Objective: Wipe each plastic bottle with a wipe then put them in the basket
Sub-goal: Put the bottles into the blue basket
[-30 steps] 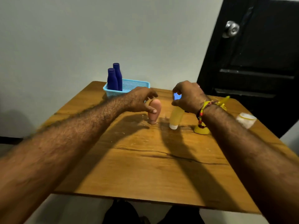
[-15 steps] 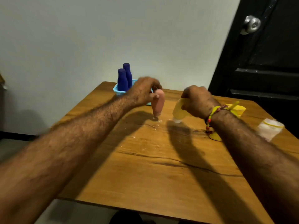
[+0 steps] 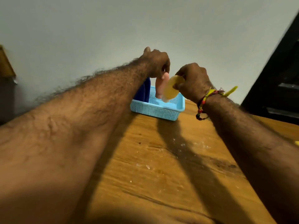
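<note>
My left hand (image 3: pixel 156 63) grips the top of a pink bottle (image 3: pixel 161 85) that hangs cap down over the light blue basket (image 3: pixel 155 109). Beside it, my right hand (image 3: pixel 192 80) holds a yellow bottle (image 3: pixel 171 88), also cap down, its white cap dipping just inside the basket's rim. Both bottles are nearly touching above the basket's right half. Dark blue bottles (image 3: pixel 144 92) stand in the basket's left end, mostly hidden behind my left forearm. No wipe is in view.
The basket stands at the far edge of the wooden table (image 3: pixel 161 167), close to the grey wall. A black door (image 3: pixel 278 75) is at the right. A sliver of something yellow (image 3: pixel 296 143) shows at the right edge.
Both hands have lifted the pink and yellow bottles off the table and carried them away from me to above the basket. The view has tilted and moved closer.
</note>
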